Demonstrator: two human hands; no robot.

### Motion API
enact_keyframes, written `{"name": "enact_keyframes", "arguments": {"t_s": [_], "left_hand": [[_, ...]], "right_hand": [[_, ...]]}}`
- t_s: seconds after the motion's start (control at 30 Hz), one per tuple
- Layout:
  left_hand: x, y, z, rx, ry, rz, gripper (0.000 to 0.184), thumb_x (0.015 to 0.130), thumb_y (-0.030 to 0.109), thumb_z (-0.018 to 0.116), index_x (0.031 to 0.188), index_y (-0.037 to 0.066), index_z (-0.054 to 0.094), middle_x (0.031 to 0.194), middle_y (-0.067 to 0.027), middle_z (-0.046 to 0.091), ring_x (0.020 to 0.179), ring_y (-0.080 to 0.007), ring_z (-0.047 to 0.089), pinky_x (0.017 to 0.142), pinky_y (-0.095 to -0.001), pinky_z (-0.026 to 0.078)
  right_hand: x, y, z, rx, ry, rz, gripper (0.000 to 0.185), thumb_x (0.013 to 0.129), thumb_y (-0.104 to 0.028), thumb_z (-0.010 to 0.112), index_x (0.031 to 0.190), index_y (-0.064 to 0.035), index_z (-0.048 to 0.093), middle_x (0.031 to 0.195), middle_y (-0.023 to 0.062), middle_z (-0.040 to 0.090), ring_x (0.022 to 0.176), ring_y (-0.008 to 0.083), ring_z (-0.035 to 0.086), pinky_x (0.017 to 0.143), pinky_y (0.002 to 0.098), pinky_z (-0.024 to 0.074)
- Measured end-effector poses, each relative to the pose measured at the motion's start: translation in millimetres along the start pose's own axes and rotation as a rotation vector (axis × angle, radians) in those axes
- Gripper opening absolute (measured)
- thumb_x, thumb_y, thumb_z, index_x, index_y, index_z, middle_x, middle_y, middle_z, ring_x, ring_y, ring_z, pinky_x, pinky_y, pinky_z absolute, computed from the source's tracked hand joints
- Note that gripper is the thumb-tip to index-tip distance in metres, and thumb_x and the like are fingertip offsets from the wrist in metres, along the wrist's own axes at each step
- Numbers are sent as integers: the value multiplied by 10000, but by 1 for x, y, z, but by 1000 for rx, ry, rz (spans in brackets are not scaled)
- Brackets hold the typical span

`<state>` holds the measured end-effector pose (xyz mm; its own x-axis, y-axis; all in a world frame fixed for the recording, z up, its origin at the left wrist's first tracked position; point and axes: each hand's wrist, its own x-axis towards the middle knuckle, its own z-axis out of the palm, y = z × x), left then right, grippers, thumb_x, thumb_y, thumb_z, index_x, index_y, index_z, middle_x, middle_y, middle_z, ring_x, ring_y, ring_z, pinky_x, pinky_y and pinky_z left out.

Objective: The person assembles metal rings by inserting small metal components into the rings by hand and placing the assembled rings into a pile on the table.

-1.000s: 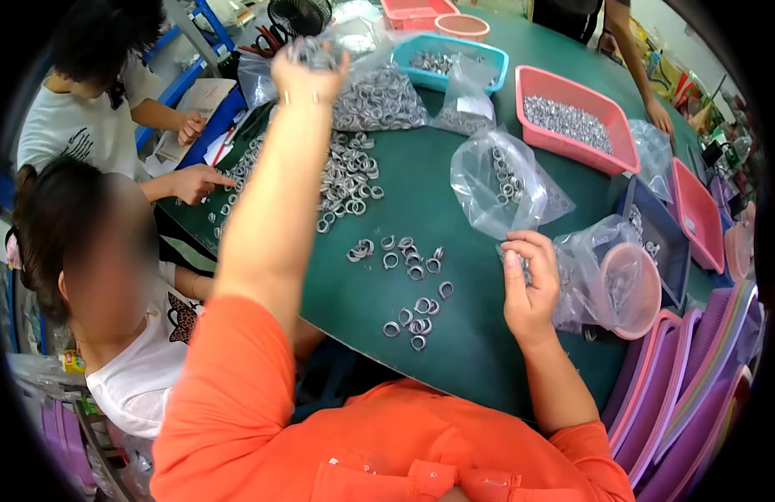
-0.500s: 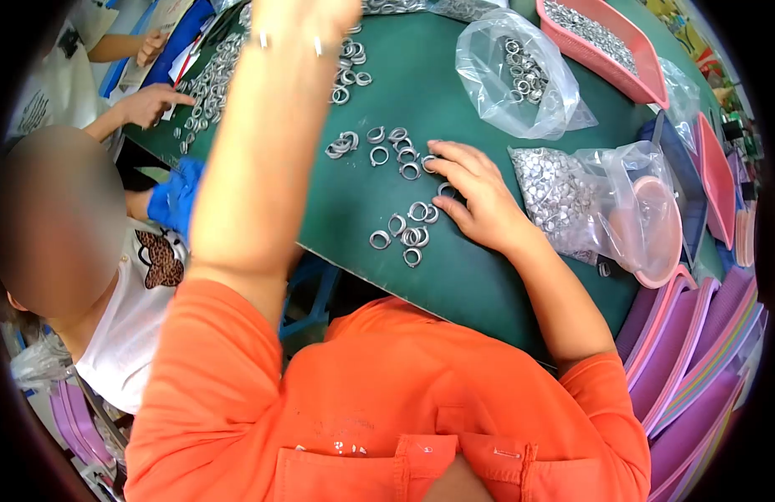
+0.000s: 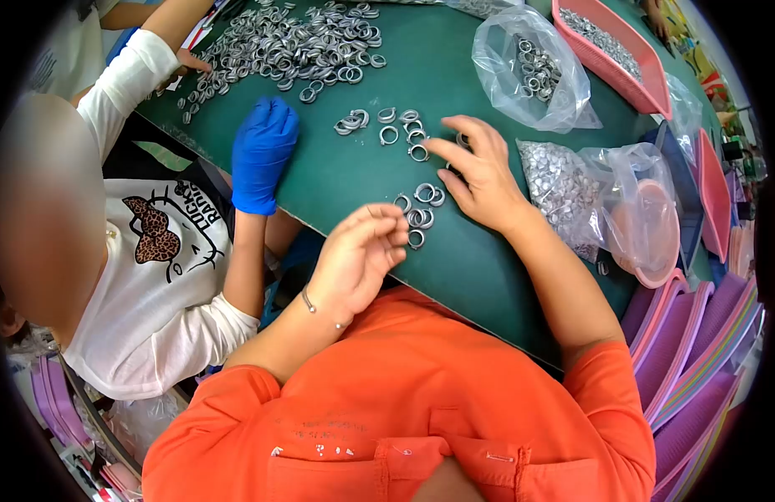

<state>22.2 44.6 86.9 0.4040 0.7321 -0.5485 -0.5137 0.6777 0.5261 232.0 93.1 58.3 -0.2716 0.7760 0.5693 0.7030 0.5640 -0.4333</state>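
My left hand (image 3: 360, 258) is at the table's near edge, palm partly turned up. Its fingers are loosely curled, and I see nothing held in them. The fingertips are beside a small group of grey metal rings (image 3: 421, 218), overlapping the leftmost ring in view. My right hand (image 3: 481, 177) rests over the table with fingers spread and bent. Metal rings show between and under its fingers, partly hidden. Just left of that hand lies another line of rings (image 3: 388, 135), and farther left a tight cluster of rings (image 3: 351, 123).
A large heap of rings (image 3: 295, 46) lies at the back left. Beside it rests a co-worker's blue-gloved hand (image 3: 265, 151). To the right are an open plastic bag (image 3: 504, 92) of rings, a filled clear bag (image 3: 550, 188), a pink basket (image 3: 652, 99) and stacked purple trays (image 3: 680, 335).
My left arm has swung back from the far heap to the near edge. My right hand has shifted slightly. The co-worker's blue-gloved hand has moved onto the table.
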Motion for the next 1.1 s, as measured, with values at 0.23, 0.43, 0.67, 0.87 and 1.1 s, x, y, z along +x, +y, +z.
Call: {"name": "enact_keyframes", "arguments": {"t_s": [0.23,0.43,0.67,0.87,1.1], "left_hand": [[-22,-16,-26,-87,-131,-353,110,862,59,508,935,15,578,847,-76,596,734,-161,564,661,-293,470],[-23,-30,-46,-104,-151,-663,141,859,46,490,918,-12,604,844,-113,621,746,-186,593,680,-320,509],[4,-59,-76,-370,-134,-794,275,879,69,473,1085,-106,527,1068,-230,597,1056,-322,575,928,-424,475],[10,-61,-60,-281,-98,-729,416,920,146,437,1227,-133,403,1257,-296,453,1166,-415,471,982,-474,425],[5,-64,-52,-308,-269,-727,584,950,332,366,1305,-130,323,1331,-325,366,1248,-440,371,1032,-505,340]], "right_hand": [[-12,19,3,134,-179,104,224,702,-75,649,921,-91,603,944,84,533,916,288,502,799,399,388],[-16,-1,-9,203,-275,-116,251,626,-44,604,874,-63,568,956,86,558,863,282,514,788,387,388],[-25,-22,-10,236,-292,-57,288,624,-69,611,911,-98,606,981,41,558,911,262,518,812,388,373],[-30,-25,-8,249,-301,-36,312,660,-134,641,969,-108,605,1041,41,561,972,260,510,847,401,363],[-43,-49,11,138,-185,51,255,676,-179,680,903,-96,599,1058,54,571,1024,277,508,847,423,369]]}}
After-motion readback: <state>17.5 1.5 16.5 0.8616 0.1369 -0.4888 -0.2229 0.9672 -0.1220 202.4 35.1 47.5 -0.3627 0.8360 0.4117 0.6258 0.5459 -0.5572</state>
